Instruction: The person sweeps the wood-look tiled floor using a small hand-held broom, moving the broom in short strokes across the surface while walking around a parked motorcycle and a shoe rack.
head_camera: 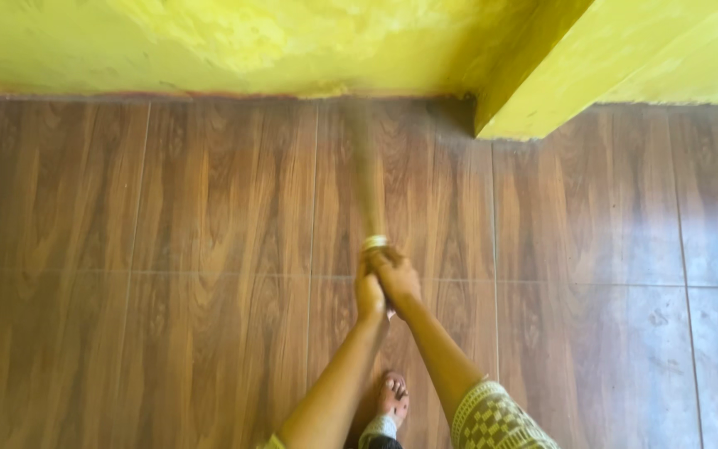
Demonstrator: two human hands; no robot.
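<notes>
- Left hand (368, 293) and right hand (395, 278) touching, fingers wrapped shut round broom (369, 187) handle
- Broom blurred, stretching toward 12 o'clock over wood-look floor (168, 274); yellow wall (209, 41) beyond
- Bare foot (393, 397) at 6 o'clock

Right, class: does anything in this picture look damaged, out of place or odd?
Yes. The yellow wall looks patchy and uneven near its base. The broom, gripped by both the left hand and the right hand, is blurred above the wood-pattern floor.
</notes>
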